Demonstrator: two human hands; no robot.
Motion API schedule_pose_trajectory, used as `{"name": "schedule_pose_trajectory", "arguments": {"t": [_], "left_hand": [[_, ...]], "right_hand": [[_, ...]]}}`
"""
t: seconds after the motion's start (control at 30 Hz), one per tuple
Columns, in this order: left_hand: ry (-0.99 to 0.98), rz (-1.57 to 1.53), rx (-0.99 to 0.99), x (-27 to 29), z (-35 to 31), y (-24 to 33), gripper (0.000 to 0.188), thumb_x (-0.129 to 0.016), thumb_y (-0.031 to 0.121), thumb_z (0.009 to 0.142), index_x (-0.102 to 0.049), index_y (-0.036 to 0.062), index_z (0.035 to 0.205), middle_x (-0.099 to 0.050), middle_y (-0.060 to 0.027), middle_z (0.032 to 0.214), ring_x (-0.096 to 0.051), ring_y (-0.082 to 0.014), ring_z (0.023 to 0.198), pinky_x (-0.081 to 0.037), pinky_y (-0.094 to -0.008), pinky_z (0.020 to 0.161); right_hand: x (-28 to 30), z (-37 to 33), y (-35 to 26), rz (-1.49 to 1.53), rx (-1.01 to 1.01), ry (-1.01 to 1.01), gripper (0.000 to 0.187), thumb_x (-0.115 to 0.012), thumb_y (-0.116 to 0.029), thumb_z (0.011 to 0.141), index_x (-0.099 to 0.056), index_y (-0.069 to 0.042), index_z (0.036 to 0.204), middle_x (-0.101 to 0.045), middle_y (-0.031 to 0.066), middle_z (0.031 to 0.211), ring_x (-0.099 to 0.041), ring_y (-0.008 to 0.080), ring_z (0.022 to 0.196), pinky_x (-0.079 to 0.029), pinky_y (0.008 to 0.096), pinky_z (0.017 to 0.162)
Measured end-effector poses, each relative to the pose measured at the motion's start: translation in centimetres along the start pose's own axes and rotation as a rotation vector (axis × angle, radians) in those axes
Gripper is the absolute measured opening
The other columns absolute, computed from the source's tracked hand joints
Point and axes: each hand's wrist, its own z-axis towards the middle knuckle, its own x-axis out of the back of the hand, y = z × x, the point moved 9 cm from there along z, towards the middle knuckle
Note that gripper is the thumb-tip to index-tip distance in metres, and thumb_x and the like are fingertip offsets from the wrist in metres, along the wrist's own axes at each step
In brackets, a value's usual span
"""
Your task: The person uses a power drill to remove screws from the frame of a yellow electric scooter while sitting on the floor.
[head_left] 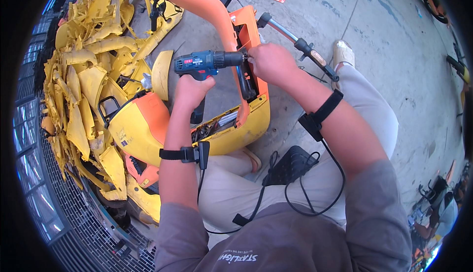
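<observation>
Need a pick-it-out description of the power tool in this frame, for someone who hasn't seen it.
Start at the orange and yellow scooter body in the middle of the concrete floor. Level with its orange upright column, the left hand grips a cordless drill, its nose pointing right to where the right hand steadies the spot. It is the only dark blue thing among yellow and orange plastic panels.

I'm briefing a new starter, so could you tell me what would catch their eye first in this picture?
At the centre, the left hand grips a blue cordless drill, its tip aimed at an orange and yellow scooter body panel, beside the right hand. On the left, a big heap of yellow plastic panels lies on the concrete floor.
</observation>
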Motion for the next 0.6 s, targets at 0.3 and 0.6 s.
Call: {"name": "schedule_pose_trajectory", "arguments": {"t": [0.3, 0.6], "left_hand": [[-0.004, -0.027, -0.069, 0.0, -1.0, 0.1, 0.039, -0.075, 0.031, 0.069, -0.072, 0.0038, 0.097, -0.073, -0.0132, 0.087, -0.071, -0.0243, 0.082, -0.054, -0.0364, 0.078], [0.061, 0.086, -0.134, 0.3, -2.2, 0.4, 0.041, -0.075, 0.033, 0.069, -0.073, 0.0055, 0.100, -0.073, -0.0161, 0.091, -0.071, -0.0315, 0.088, -0.054, -0.0394, 0.081]], "right_hand": [[-0.6, -0.9, -0.8, -0.032, 0.044, -0.081, 0.014, -0.063, -0.020, 0.086, -0.071, -0.009, 0.086, -0.068, 0.0151, 0.077, -0.068, 0.0360, 0.075, -0.055, 0.0479, 0.069], [-1.6, -2.2, -1.0, -0.060, 0.091, -0.114, 0.015, -0.064, -0.020, 0.086, -0.071, -0.007, 0.086, -0.069, 0.0139, 0.080, -0.068, 0.0355, 0.076, -0.054, 0.0477, 0.067]]}}
